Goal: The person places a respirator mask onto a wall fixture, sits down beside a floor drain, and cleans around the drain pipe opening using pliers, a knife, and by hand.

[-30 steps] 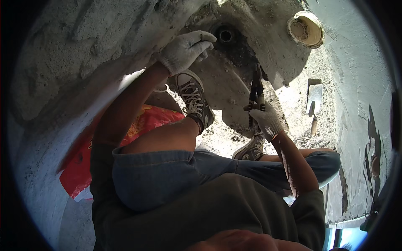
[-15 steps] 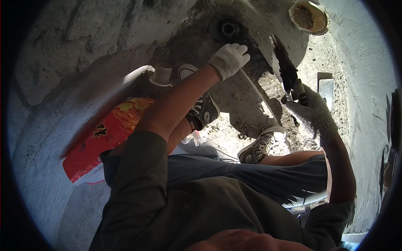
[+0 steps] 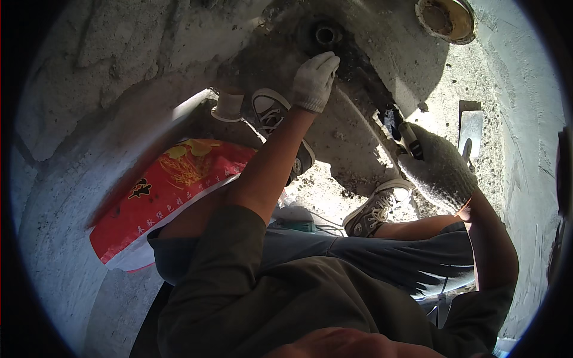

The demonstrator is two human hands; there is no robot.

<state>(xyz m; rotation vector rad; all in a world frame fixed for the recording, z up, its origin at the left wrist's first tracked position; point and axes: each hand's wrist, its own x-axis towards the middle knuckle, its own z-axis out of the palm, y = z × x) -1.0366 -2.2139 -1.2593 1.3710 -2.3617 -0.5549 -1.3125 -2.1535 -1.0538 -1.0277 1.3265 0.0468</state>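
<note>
My left hand (image 3: 313, 80), in a white knit glove, rests fingers-down on dark wet cement just below a small round pipe opening (image 3: 327, 34) in the floor. It holds nothing that I can see. My right hand (image 3: 440, 170), in a grey glove, grips the handle of a dark hand tool (image 3: 401, 132). The tool's tip points at the edge of the wet cement patch (image 3: 358, 89). My bent legs and two canvas shoes (image 3: 377, 209) lie between the hands.
A red printed sack (image 3: 167, 188) lies by my left leg against a rough concrete wall. A short white pipe piece (image 3: 228, 104) stands near it. A flat trowel (image 3: 471, 128) lies to the right, and a round rimmed container (image 3: 446, 18) sits at the top.
My left hand has moved right and down onto the cement beside the pipe opening. My right hand has carried the tool right, then lowered it toward the cement edge.
</note>
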